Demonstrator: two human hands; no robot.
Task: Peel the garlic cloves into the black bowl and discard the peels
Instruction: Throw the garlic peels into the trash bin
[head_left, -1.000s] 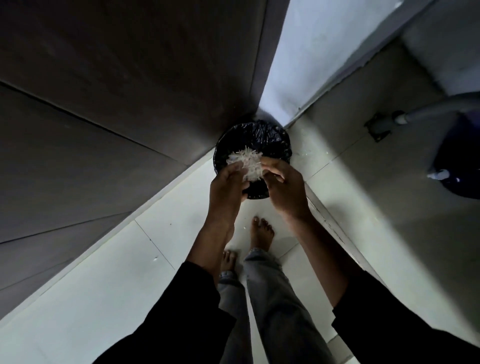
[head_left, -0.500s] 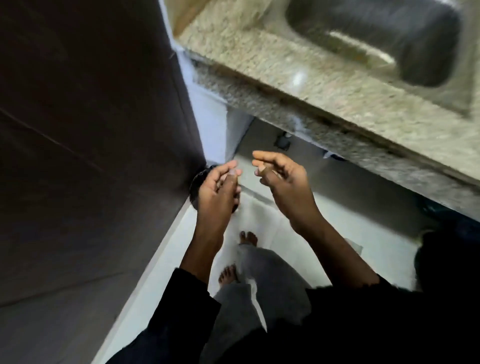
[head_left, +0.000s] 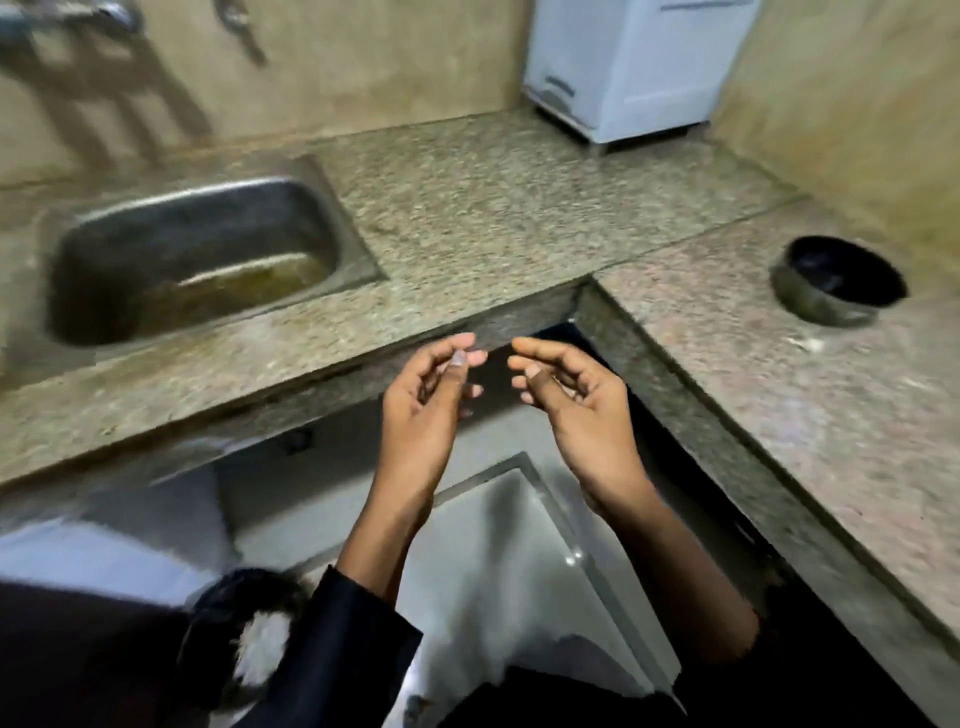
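Note:
My left hand (head_left: 428, 400) and my right hand (head_left: 576, 400) hang side by side in front of the counter's inner corner, fingers loosely curled and holding nothing. The black bowl (head_left: 837, 280) stands on the right counter, well away from both hands; its inside is too dark to read. A small pale scrap (head_left: 805, 344) lies on the counter just in front of the bowl. At the lower left, a black-lined bin (head_left: 228, 618) on the floor shows white garlic peels (head_left: 262, 647) inside, partly hidden by my left sleeve.
A steel sink (head_left: 197, 260) is set in the granite counter (head_left: 493, 208) at the left, with taps on the wall above. A white appliance (head_left: 634, 62) stands at the back corner. The counter runs in an L to the right. White floor tiles lie below.
The view has swung up from the bin on the floor to the countertop. The bunch of peels held over the bin a second ago is gone from my hands, which now hold nothing.

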